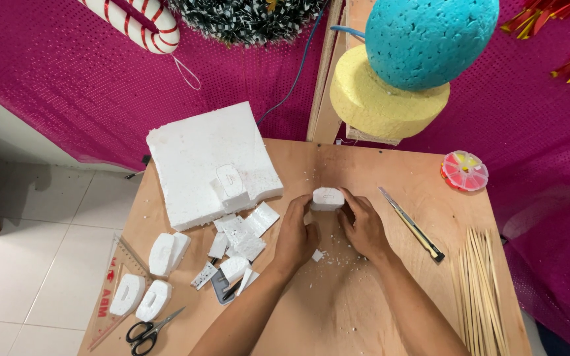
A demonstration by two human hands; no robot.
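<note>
Both hands met at the centre of the frame on a small white foam piece [327, 198] that sat on the wooden table [338, 310]. Left hand [296, 236] was curled, fingertips against the piece's left end; right hand [363, 226] was curled likewise, fingers closed on its right end and top.

To the upper left lay a large white foam slab [199, 158], with broken foam scraps [242, 237] between it and the left hand. Cut foam shapes [146, 277], a clear set square [110, 290] and black scissors [150, 329] lay at the lower left. A craft knife [409, 223] lay just right of the right hand, with wooden skewers [483, 290] and a pink bead box [464, 171] further right. Foam crumbs [338, 257] were scattered between the wrists.
</note>
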